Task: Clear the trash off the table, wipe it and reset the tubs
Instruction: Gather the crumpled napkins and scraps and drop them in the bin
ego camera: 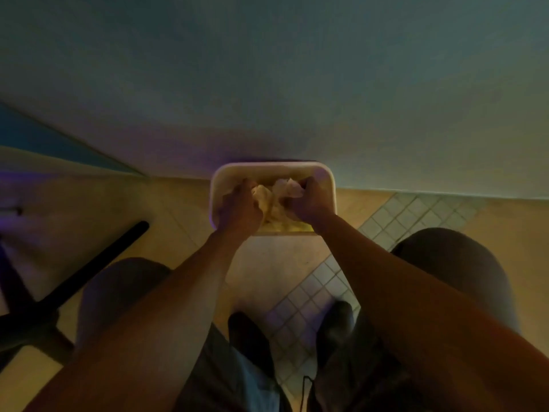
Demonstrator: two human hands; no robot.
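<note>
A pale rectangular tub [271, 167] stands on the floor against the wall, straight ahead of me. Both my hands are down inside it. My left hand [239, 206] grips crumpled whitish paper trash [277, 193] on the tub's left side. My right hand [307, 203] is closed on the same wad from the right. More yellowish crumpled material lies under the hands at the tub's near side. The frame is dim and blurred.
A plain wall [297, 84] fills the upper half. The floor is tan, with a strip of small square tiles [395, 221] running diagonally. A dark table base [89, 269] stands at the left. My two dark shoes [249, 340] are below the tub.
</note>
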